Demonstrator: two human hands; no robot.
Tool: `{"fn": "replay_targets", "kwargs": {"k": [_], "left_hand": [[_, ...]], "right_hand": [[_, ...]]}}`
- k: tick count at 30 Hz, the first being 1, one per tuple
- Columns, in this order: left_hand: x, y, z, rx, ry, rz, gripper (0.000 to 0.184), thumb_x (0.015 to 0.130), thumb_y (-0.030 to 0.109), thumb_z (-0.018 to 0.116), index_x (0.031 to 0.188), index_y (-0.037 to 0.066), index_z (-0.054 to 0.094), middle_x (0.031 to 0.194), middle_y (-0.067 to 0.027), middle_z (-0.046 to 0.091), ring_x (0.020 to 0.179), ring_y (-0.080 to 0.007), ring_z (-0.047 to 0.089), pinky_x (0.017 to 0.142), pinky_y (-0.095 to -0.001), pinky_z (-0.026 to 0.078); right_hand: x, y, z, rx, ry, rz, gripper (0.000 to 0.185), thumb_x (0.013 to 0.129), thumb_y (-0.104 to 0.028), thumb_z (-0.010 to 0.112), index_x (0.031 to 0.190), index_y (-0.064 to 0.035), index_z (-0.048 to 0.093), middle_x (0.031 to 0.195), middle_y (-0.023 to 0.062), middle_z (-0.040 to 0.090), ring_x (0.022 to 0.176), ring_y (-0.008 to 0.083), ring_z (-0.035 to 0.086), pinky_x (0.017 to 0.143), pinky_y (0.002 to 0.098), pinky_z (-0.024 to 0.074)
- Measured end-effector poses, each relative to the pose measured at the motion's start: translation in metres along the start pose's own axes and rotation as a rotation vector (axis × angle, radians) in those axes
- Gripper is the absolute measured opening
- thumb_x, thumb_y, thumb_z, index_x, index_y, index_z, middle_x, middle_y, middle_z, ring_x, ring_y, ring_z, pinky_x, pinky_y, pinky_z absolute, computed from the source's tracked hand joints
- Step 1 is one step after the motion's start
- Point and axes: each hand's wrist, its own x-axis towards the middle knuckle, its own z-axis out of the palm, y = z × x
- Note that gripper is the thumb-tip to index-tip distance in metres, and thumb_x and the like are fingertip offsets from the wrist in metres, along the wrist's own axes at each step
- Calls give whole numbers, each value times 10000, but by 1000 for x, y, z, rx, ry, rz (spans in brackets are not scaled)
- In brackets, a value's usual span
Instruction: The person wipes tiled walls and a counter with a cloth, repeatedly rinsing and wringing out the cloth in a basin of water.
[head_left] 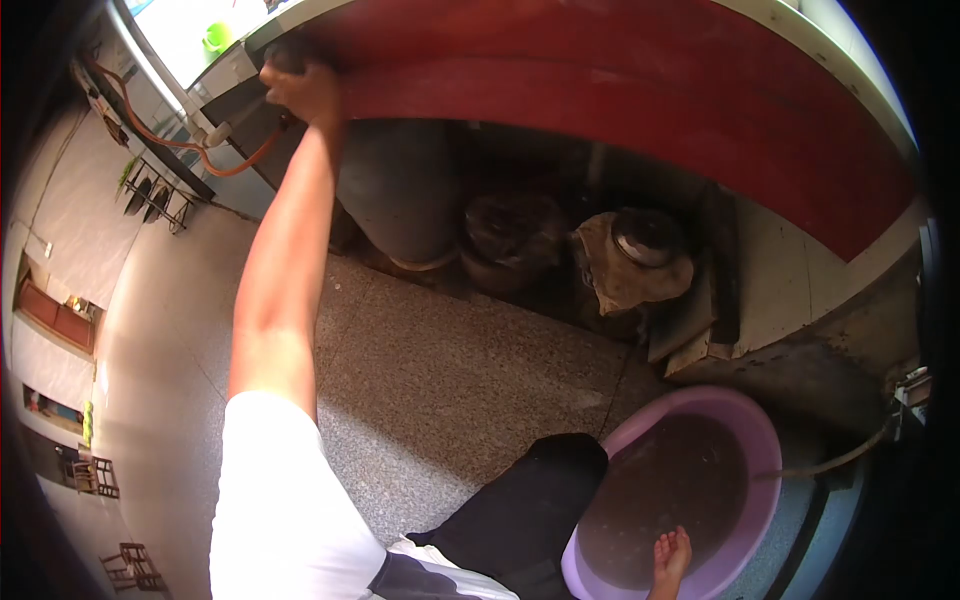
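Note:
My left hand (pixel 308 92) is stretched far out to the upper left, at the end of the red panel (pixel 600 95). Its fingers are curled against a dark, blurred thing (pixel 288 56) whose kind I cannot make out. Low on the right, my right hand (pixel 672 552) hovers over the near edge of a purple basin (pixel 765 470). The fingers there are loosely bent, with nothing visible in them. Murky brown water (pixel 670 495) fills much of the basin.
Under the panel stand a large grey bin (pixel 400 190), a plastic-covered container (pixel 515 235) and a cloth-topped one (pixel 620 265). An orange hose (pixel 185 145) curves at the left. A thin hose (pixel 835 465) reaches the basin. Chairs (pixel 130 568) stand farther off.

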Motion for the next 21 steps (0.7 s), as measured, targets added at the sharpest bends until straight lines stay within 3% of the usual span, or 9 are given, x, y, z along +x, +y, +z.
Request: {"fn": "replay_targets", "kwargs": {"k": [2, 4, 6, 9, 11, 13, 15, 19, 21], "left_hand": [[-24, 48, -4, -60, -90, 24, 486, 676, 83, 603, 1116, 17, 408, 1021, -266, 463, 994, -429, 408, 865, -472, 351], [-50, 68, -2, -68, -78, 347, 491, 670, 103, 621, 1114, 21, 426, 1035, -229, 472, 996, -418, 406, 864, -470, 352], [-77, 102, -18, -111, -223, 471, 465, 634, 101, 642, 1061, 5, 485, 1014, -194, 499, 985, -357, 425, 871, -427, 349], [-69, 79, -16, -123, -229, 632, 520, 654, 172, 680, 1092, 12, 450, 1043, -186, 486, 981, -388, 408, 882, -459, 336], [-51, 62, -24, -103, -198, 552, 489, 631, 126, 675, 1063, -1, 485, 1021, -183, 506, 1018, -353, 415, 892, -426, 337], [-25, 27, -17, -5, -56, 327, 477, 687, 188, 660, 1094, 21, 477, 1068, -184, 503, 1022, -393, 420, 900, -461, 343], [3, 2, -2, -13, 38, -143, 470, 696, 202, 642, 1089, 5, 479, 1058, -193, 512, 1011, -396, 442, 908, -467, 329], [6, 16, 7, 24, -22, -162, 469, 697, 212, 633, 1077, -15, 480, 1028, -206, 509, 967, -406, 462, 886, -471, 340], [-30, 57, 4, 0, -43, 204, 480, 700, 207, 629, 1084, -31, 466, 1024, -230, 491, 985, -414, 435, 888, -481, 339]], "right_hand": [[1, 0, 4, -5, -13, 10, 219, 832, -221, 561, 1038, -146, 552, 770, -27, 564, 729, 133, 550, 654, 289, 460], [2, 2, 11, -14, -31, 25, 209, 836, -219, 556, 1031, -144, 553, 769, -25, 564, 729, 134, 550, 655, 289, 460], [2, 2, 18, -9, -19, 22, 190, 847, -211, 543, 1022, -138, 554, 768, -19, 562, 709, 136, 550, 629, 278, 463], [-8, 0, 27, -73, 7, -1, 182, 853, -206, 535, 1019, -135, 556, 763, -11, 559, 681, 138, 548, 597, 267, 463], [-13, 0, 23, -48, -6, 6, 185, 851, -206, 544, 1019, -130, 556, 759, -7, 555, 672, 140, 547, 588, 268, 464], [-17, -5, 21, -12, -13, -2, 189, 848, -205, 553, 1020, -126, 555, 755, -4, 551, 663, 141, 545, 578, 269, 465], [-21, -12, 24, -22, -25, -29, 207, 842, -201, 567, 1029, -114, 550, 749, 1, 545, 668, 141, 544, 593, 270, 467], [-21, -19, 38, 39, 5, -33, 226, 843, -184, 560, 1052, -100, 540, 768, 17, 546, 681, 149, 549, 613, 274, 472], [-11, -9, 33, 30, -115, -46, 282, 862, -197, 529, 1119, -84, 510, 851, 45, 546, 780, 173, 561, 667, 292, 480]]}}
